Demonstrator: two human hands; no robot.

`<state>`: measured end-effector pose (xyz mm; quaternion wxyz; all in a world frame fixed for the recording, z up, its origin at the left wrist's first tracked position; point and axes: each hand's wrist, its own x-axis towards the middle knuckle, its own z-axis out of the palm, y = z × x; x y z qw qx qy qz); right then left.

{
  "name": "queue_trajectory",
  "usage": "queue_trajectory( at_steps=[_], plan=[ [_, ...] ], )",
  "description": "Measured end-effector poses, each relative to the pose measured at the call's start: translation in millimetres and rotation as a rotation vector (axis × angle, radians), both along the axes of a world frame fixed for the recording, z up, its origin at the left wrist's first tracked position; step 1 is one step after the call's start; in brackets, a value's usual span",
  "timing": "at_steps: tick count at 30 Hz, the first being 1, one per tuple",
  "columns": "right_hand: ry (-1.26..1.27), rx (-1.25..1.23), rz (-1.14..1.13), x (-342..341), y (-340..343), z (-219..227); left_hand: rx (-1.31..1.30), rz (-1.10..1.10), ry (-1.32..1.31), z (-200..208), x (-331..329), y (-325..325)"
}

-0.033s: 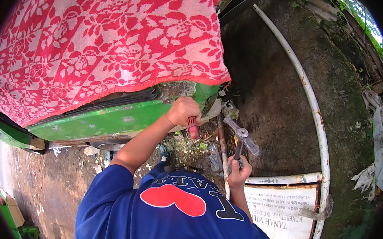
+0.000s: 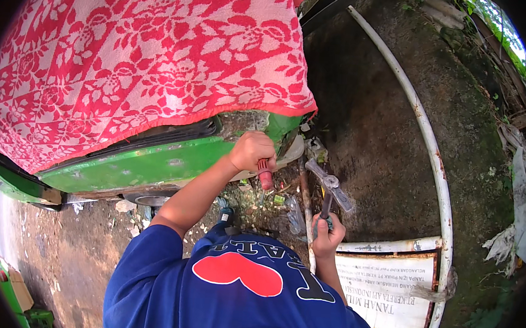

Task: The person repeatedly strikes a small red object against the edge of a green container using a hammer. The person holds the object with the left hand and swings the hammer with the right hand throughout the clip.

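My left hand is closed around a tool with a red handle, by the corner of a green vehicle body. The handle's end sticks out below my fist; the tool's other end is hidden by the hand, so its kind does not show. Bare, scraped patches mark the green paint, and a rough grey patch lies just beyond the fist. In my right hand is a hammer, gripped by its dark handle with the metal head up and apart from the red handle.
A red and pink floral blanket covers the vehicle's top. To the right, a rusty white pipe frame holds a white sign board. A thin rusty pole stands between my hands. Debris litters the ground beside my foot.
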<state>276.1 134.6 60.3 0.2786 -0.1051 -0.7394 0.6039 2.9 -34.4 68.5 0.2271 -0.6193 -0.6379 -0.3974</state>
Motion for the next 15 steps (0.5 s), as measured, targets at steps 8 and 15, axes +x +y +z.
queue_trajectory(
  at_steps=[8, 15],
  plan=[
    [0.016, 0.113, -0.001, -10.8, 1.6, -5.7, 0.048, -0.090, -0.030, 18.3, -15.4, 5.6],
    [0.001, 0.109, -0.007, -12.0, 1.3, -5.3, 0.057, -0.130, -0.080, 16.8, -18.7, 5.2]
  ],
)
